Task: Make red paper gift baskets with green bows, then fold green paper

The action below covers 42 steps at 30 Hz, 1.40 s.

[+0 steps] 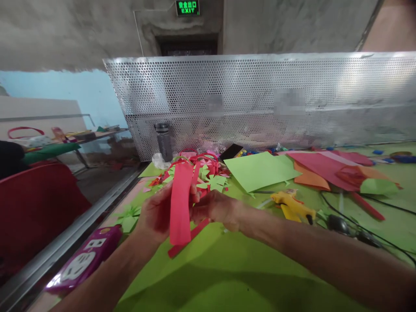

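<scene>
Red strip [180,203], a broad length of paper, stands nearly upright between the person's two hands, above the green tabletop [208,268]. The left hand [156,212] holds it, wrapped behind from the left, with fingertips [195,195] showing past the right edge. The right hand [216,209] is curled in at that same edge, its fingers drawn close together; whether they pinch the paper or something behind it, I cannot tell. A narrow band [185,244], also red, slants out below the broad piece.

Beyond the hands lies a heap of red and green cuttings, with a bottle [164,143] standing behind it at the left. A light green sheet [261,171] lies right of the heap, and near it, beside the right forearm, is a yellow glue gun [294,206]. Farther right are red paper [328,167] and orange paper [312,177], overlapping. A purple case [86,258] lies by the left forearm, near the table's edge. Perforated metal panel [253,78] rises along the far side.
</scene>
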Available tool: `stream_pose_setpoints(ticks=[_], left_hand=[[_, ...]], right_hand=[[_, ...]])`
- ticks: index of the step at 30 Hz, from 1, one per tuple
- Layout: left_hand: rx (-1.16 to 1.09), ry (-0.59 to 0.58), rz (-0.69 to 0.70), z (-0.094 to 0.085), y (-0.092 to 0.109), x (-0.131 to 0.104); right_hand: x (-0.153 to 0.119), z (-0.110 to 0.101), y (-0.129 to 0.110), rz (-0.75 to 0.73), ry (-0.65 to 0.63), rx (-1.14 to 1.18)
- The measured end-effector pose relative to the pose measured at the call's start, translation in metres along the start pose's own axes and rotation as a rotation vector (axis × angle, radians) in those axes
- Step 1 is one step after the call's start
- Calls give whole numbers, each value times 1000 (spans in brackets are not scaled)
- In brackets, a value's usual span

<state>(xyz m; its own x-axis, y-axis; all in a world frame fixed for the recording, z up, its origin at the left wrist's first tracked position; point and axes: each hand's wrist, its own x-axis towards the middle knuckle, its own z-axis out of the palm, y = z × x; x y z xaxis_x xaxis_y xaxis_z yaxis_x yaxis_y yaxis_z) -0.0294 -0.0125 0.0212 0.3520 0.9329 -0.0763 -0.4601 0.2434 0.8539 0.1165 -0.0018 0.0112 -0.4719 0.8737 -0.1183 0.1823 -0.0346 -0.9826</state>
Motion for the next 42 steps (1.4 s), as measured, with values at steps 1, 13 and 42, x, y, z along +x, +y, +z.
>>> stream_pose_setpoints(ticks=[1,13,42], left_hand=[[11,-4,7,0,0,0],[-58,66,199,-7,-2,9],[951,-74,354,-1,-44,-1]], right_hand=[[1,2,0,12,0,33],[-8,-15,16,-2,25,37],[-78,-45,14,-483,532,-102]])
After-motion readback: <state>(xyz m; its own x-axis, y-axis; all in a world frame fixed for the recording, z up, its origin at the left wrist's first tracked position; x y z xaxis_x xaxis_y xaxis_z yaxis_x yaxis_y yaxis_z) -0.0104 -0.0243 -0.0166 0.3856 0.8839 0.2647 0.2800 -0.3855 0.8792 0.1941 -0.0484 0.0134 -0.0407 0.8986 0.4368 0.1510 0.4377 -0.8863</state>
